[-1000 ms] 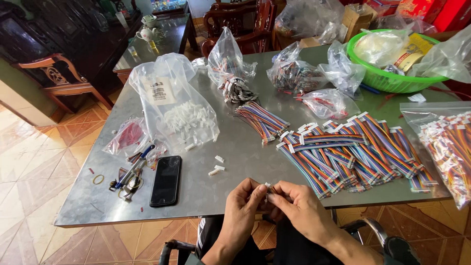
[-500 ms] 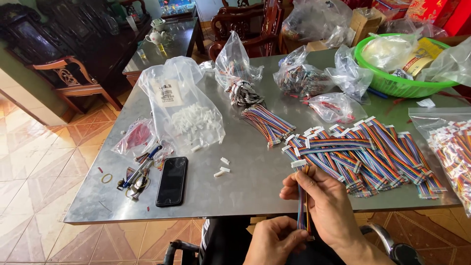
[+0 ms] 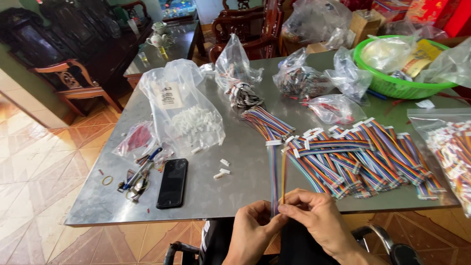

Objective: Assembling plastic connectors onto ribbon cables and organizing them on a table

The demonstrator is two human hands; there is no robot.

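Observation:
My left hand [image 3: 252,230] and my right hand [image 3: 319,221] meet at the near edge of the metal table [image 3: 235,191]. Both pinch the lower end of a rainbow ribbon cable [image 3: 274,172] that runs up the table to a white connector. A thin orange strand [image 3: 283,172] stands split off beside it, held by my right fingers. A big pile of similar ribbon cables [image 3: 353,157] lies just right of it. Loose white connectors [image 3: 222,169] rest left of the cable.
A black phone [image 3: 172,182], pens and keys [image 3: 140,176] lie at the left. A clear bag of white connectors [image 3: 184,118], more bags of cables [image 3: 299,81], a green basin [image 3: 402,64] and another bag [image 3: 451,152] fill the far and right sides. Wooden chairs stand beyond.
The hands went from working a small piece at the table edge to pulling one ribbon cable from the pile. Both now hold its lower end with one strand split off.

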